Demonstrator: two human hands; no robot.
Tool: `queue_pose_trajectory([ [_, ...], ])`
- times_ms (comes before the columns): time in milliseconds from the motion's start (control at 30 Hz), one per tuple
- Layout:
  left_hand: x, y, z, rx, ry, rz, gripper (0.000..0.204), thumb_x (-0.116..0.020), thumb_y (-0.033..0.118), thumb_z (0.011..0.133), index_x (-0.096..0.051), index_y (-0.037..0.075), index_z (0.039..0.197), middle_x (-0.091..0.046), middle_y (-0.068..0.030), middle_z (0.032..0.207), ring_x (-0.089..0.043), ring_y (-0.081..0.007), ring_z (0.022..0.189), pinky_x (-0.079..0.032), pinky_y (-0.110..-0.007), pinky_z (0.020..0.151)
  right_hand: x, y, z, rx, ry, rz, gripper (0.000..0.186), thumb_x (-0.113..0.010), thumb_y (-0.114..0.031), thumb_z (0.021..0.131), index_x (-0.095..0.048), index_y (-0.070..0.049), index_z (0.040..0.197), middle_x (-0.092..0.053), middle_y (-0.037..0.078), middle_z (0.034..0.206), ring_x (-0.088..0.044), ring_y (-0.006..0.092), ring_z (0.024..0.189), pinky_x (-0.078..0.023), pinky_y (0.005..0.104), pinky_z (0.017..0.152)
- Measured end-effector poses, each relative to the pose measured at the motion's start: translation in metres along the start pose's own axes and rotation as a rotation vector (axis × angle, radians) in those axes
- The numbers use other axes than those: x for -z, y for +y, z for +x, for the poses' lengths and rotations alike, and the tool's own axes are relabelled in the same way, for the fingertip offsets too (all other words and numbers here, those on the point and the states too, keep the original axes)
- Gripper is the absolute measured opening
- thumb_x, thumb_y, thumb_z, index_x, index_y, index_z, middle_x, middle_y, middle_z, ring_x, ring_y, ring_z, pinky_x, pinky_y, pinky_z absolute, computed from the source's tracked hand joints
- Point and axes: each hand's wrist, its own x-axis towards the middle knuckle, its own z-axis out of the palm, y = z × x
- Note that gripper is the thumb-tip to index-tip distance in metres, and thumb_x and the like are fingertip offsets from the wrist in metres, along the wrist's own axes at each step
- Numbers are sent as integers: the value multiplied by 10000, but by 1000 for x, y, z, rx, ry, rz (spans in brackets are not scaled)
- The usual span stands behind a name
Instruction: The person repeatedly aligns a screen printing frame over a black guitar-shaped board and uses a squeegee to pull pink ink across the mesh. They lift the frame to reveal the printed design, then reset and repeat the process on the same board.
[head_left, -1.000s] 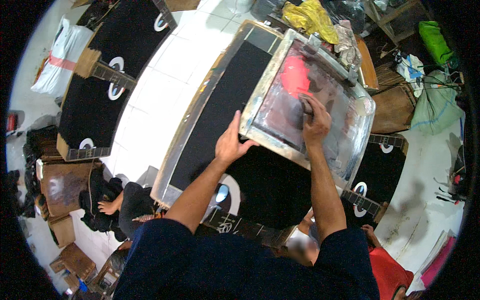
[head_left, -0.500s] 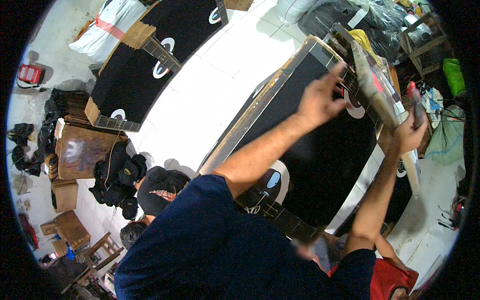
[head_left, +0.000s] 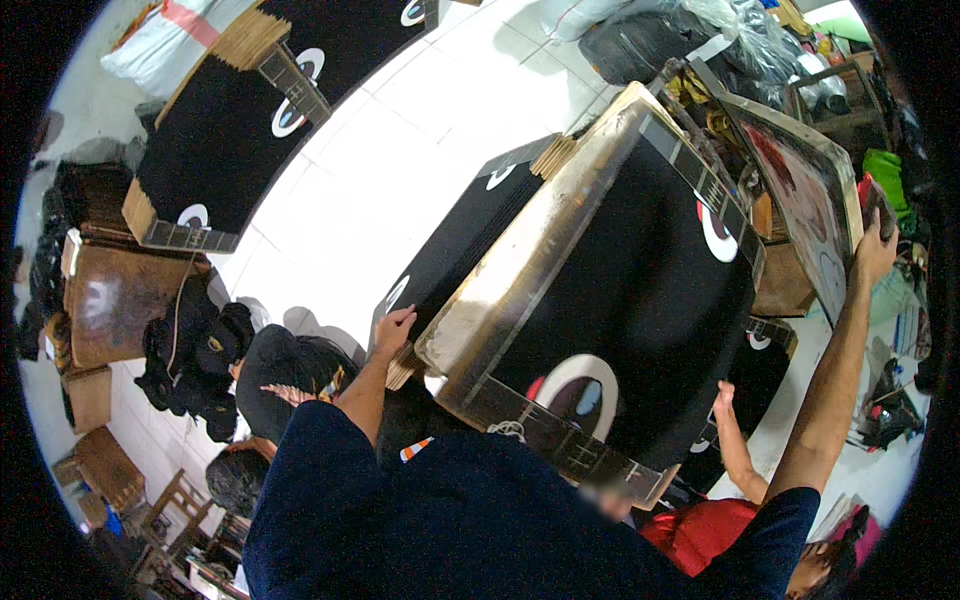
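Note:
My left hand [head_left: 393, 331] is at the near corner of a stack of black sheets [head_left: 465, 225] with printed eyes, left of the work board. Its fingers are bent together; what they grip, if anything, is hard to make out. My right hand [head_left: 878, 247], far right, is closed round a dark squeegee-like tool [head_left: 876, 195] with a red edge. It is beside the edge of a tilted screen-printing frame [head_left: 806, 190], whose mesh has reddish stains. On the padded work board [head_left: 530, 235] lies a black sheet [head_left: 640, 290] with eye prints and a grey strip at each end.
More black sheets [head_left: 215, 150] with eyes lie on the floor at upper left. One person in black [head_left: 285, 375] sits at left; another in red [head_left: 700, 530], arm raised, is at lower right. Plastic bags [head_left: 640, 45] and wooden boxes [head_left: 785, 280] stand beyond the board.
My left hand has moved from above the board's far eye print to the stack at left. My right hand has moved rightward and the frame's stained face now shows. The view has shifted.

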Motion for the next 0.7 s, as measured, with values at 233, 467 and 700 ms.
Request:
queue_pose_trajectory([
  [233,-1,-6,19,389,198,309,288,-669,356,970,-783,238,1207,-707,-99,1302,-663,-347,1182,-515,-494,1013,-3,10,21,-38,-90,18,741,-688,-601,912,-604,-102,1453,-638,159,1422,-604,350,1285,-451,443,1084],
  [467,27,-93,-28,39,-110,-220,376,-721,439,962,-765,188,1237,-779,-124,1129,-752,-296,1000,-571,-365,933,-9,20,27,-17,-65,-41,780,-714,-636,871,-634,-75,1407,-679,135,1366,-635,342,1234,-467,446,1043],
  [700,32,-71,-62,-203,336,596,338,-656,412,989,-787,173,1190,-776,-136,1091,-735,-350,1021,-563,-439,894,-4,7,20,-47,-50,-50,825,-704,-649,873,-583,-94,1470,-648,136,1415,-616,332,1273,-436,436,1092],
])
